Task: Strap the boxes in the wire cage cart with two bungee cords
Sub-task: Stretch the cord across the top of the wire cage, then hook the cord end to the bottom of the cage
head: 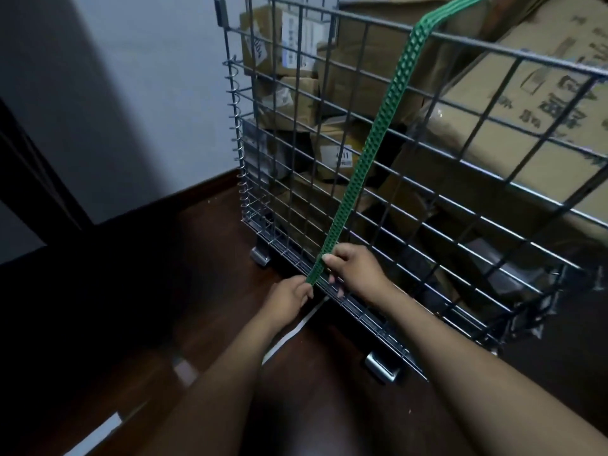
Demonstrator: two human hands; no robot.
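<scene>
A flat green bungee cord (368, 149) comes over the top rim of the wire cage cart (296, 205) and runs taut down its near side to the bottom edge. My right hand (353, 271) pinches the cord near its lower end, fingers curled against the mesh. My left hand (289, 299) grips the very end of the cord at the cart's bottom rail; the hook is hidden. Several brown cardboard boxes (513, 126) fill the cart.
The cart stands on metal feet (383, 368) on a dark wooden floor (204, 258), close to a white wall corner (148, 110). A white strip (289, 337) lies on the floor below my hands. A dark door frame is at the far left.
</scene>
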